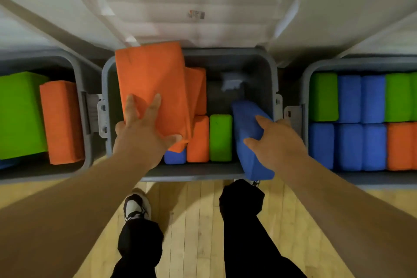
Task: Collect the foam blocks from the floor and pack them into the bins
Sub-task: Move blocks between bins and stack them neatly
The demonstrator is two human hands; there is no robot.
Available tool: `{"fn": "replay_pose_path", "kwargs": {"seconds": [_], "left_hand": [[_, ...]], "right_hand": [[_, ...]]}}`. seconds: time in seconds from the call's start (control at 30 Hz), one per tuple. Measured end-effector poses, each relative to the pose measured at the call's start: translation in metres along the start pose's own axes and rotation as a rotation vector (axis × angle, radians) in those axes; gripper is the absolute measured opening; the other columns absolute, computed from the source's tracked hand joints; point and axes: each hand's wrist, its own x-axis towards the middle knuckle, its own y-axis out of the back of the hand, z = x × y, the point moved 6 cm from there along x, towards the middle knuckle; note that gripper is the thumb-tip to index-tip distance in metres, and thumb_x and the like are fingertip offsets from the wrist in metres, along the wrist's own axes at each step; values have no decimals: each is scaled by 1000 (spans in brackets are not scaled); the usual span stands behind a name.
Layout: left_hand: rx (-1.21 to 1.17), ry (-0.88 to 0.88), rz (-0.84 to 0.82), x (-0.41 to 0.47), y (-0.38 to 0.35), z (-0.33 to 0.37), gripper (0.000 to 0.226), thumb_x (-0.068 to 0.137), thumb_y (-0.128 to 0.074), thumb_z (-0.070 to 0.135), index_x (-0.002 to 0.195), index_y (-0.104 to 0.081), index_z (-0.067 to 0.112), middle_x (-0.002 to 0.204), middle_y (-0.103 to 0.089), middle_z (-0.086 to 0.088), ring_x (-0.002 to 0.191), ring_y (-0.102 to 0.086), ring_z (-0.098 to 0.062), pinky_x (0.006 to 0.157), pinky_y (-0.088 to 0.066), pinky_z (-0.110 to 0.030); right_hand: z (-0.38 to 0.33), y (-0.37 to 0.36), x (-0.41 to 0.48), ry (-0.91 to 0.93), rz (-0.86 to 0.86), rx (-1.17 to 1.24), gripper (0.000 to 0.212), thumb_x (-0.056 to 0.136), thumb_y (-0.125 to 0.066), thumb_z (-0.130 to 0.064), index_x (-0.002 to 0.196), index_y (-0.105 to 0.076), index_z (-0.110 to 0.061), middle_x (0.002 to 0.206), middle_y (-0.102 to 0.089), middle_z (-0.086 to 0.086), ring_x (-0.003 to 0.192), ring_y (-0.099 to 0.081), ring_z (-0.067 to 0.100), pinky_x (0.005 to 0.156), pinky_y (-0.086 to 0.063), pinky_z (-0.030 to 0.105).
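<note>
Left grip (pixel 144 128) spread flat on big orange block (pixel 151 88), fingers over top, thumb at its near edge, holding it tilted over middle bin (pixel 274 74) at 10 o'clock. Right grip (pixel 270 140) clasps blue block (pixel 250 137), tilted over bin's near rim at 4 o'clock. Inside, upright near front wall: blue, orange, green block (pixel 220 137). Left bin (pixel 86 165) & right bin (pixel 304 79) hold more blocks. White lid (pixel 191 11) leans behind at 12. Wood floor (pixel 196 232) below.
</note>
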Motion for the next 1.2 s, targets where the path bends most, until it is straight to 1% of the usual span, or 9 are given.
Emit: {"fn": "replay_pose_path", "kwargs": {"seconds": [0.13,0.27,0.4,0.57,0.7,0.8,0.87,1.1,1.2], "left_hand": [[24,25,-19,-3,3,9,111,78,-70,73,151,13,62,165,24,5,144,-24,-50,111,-36,-61],[38,57,-21,-3,2,7,110,79,-69,73,150,15,63,165,26,7,145,-22,-45,111,-37,-59],[50,11,-25,1,-5,2,112,77,-65,78,145,23,65,161,31,10,144,-19,-46,107,-40,-61],[46,-34,-45,4,-7,-2,112,76,-61,81,135,34,70,158,37,7,145,-15,-45,107,-41,-59],[31,-58,-33,5,-9,-3,110,74,-60,81,128,36,73,158,37,7,145,-12,-42,110,-36,-58],[34,-69,-16,5,-11,-4,109,73,-57,84,127,36,73,159,37,7,146,-10,-39,112,-35,-59],[34,-73,-9,6,-12,-4,108,71,-55,85,127,36,73,159,37,7,146,-9,-38,112,-35,-58],[27,-80,-4,5,-12,-4,108,71,-53,86,129,37,71,158,39,5,144,-11,-37,110,-36,-56],[17,-86,-28,4,-9,-2,109,73,-56,84,130,36,72,157,40,6,142,-11,-37,109,-37,-56]], "right_hand": [[4,-3,13,14,-25,3,81,94,-58,-62,161,-20,-35,148,-37,18,112,-58,32,89,-49,40],[-7,-11,29,30,-17,-43,91,89,-59,-70,162,-19,-32,148,-39,17,127,-50,35,95,-48,42],[-7,-30,47,-12,-23,15,93,89,-61,-69,163,-20,-28,150,-42,15,124,-54,32,82,-43,34],[-1,-47,68,-36,-89,216,93,92,-69,-53,163,-14,-32,159,-36,12,130,-52,35,95,-46,37],[4,-59,68,-40,-31,315,90,97,-64,-48,163,-4,-37,163,-30,11,134,-51,34,101,-47,39],[1,-76,70,-63,-1,353,86,102,-54,-49,161,8,-42,168,-13,16,133,-53,35,102,-48,42],[0,-82,79,-65,10,370,84,103,-50,-50,159,13,-45,169,-3,16,140,-45,38,107,-45,43],[1,-80,106,-75,-87,298,83,104,-47,-50,159,15,-45,170,3,15,144,-40,40,113,-38,47],[-12,-65,88,-75,11,264,85,102,-54,-51,162,5,-42,170,-3,16,149,-28,41,118,-32,50]]}}
